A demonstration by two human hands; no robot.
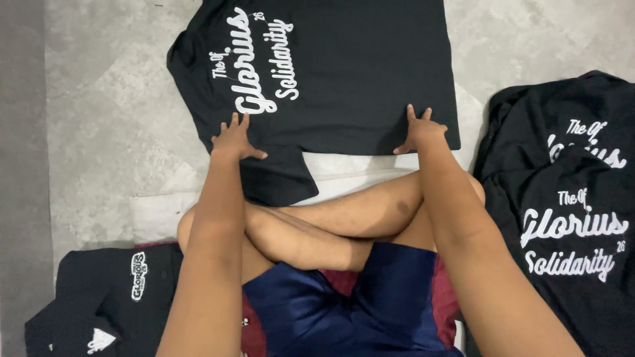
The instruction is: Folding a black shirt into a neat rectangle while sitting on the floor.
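A black T-shirt with white script lettering (350, 73) lies spread flat on the grey floor in front of me. My left hand (235, 140) presses flat on its near left part, beside the sleeve, fingers spread. My right hand (421, 131) rests on the shirt's near right edge, fingers on the fabric. Neither hand lifts the cloth. My crossed legs (331, 228) sit just below the shirt.
A heap of black shirts with white lettering (569, 218) lies at the right. A folded black shirt stack (109, 297) sits at the lower left. A white cloth (155, 215) lies under my legs on the grey mottled floor (112, 119).
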